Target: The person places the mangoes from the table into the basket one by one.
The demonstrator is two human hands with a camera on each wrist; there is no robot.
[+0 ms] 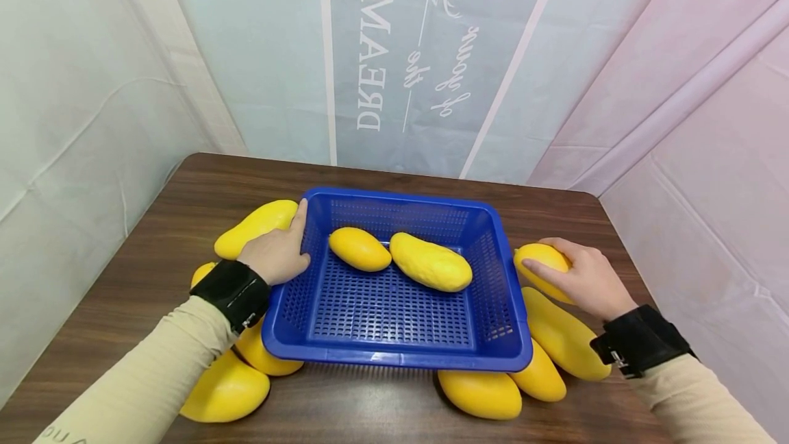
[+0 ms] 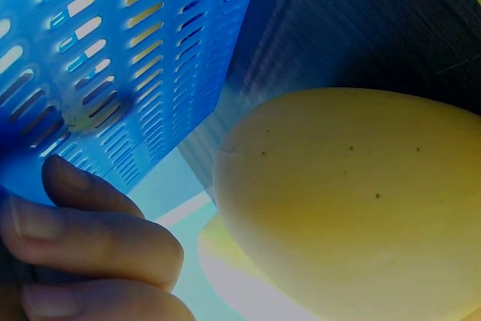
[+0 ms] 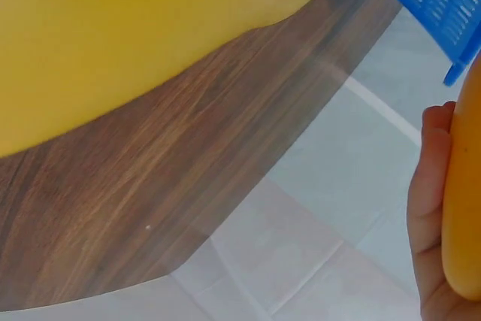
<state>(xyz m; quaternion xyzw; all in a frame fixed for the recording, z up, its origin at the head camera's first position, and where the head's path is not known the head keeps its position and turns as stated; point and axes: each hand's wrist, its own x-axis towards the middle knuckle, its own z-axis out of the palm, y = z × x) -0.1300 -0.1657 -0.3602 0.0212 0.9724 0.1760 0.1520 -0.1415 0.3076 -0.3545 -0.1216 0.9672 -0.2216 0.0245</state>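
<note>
A blue plastic basket (image 1: 394,360) with slotted walls sits in the middle of the table. Inside it lie a smooth yellow mango (image 1: 360,249) and a longer, bumpy yellow fruit (image 1: 430,262). My left hand (image 1: 275,254) grips the basket's left rim, thumb on the inner side; in the left wrist view its curled fingers (image 2: 98,242) show outside the slotted wall. To the right of the basket, my right hand (image 1: 594,281) holds another mango (image 1: 540,254) between thumb and fingers. That mango (image 3: 464,201) also appears at the right wrist view's edge.
Left of the basket lie a long yellow fruit (image 1: 255,228) and several mangoes, among them one near the front (image 1: 228,389). On the right are a long fruit (image 1: 564,334) and mangoes (image 1: 481,395). Curtains hang behind the brown wooden table (image 1: 351,406).
</note>
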